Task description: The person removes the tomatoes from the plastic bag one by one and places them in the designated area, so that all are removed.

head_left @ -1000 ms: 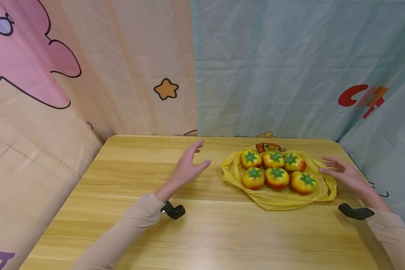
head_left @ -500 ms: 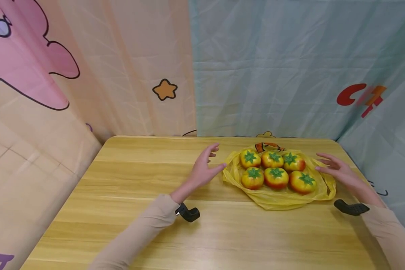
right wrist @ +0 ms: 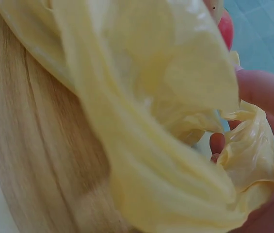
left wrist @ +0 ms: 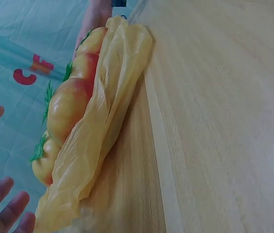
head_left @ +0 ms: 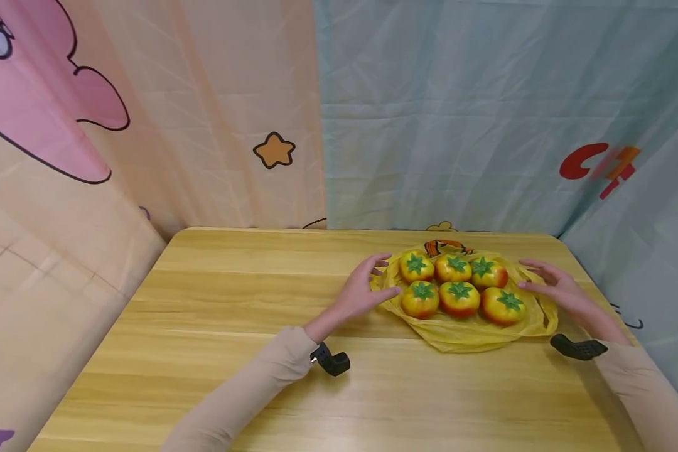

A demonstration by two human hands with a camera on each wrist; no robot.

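Note:
A yellow plastic bag (head_left: 457, 337) lies spread on the table, with several yellow-red tomato-like fruits (head_left: 459, 300) on it, each topped by green star-shaped leaves. They sit in two rows. My left hand (head_left: 364, 290) is at the bag's left edge, thumb and fingers apart and relaxed. In the left wrist view its fingers (left wrist: 3, 206) show beside the bag (left wrist: 95, 128), holding nothing. On the right side, my right hand (head_left: 562, 294) reaches over the bag's edge with loosely bent fingers. The right wrist view has its thumb (right wrist: 265, 92) close to the crumpled plastic, which partly hides the other fingers.
The wooden table (head_left: 231, 282) runs up to a printed curtain (head_left: 457, 113) at the back and sides. An orange-and-black striped patch (head_left: 449, 247) shows at the bag's far edge. A black wrist device (head_left: 330, 360) is worn on the left arm, another (head_left: 577, 347) on the right.
My left hand has moved right, from bare table to the bag's left edge. My right hand has shifted slightly left over the bag's right edge. Bag and fruits stay in place.

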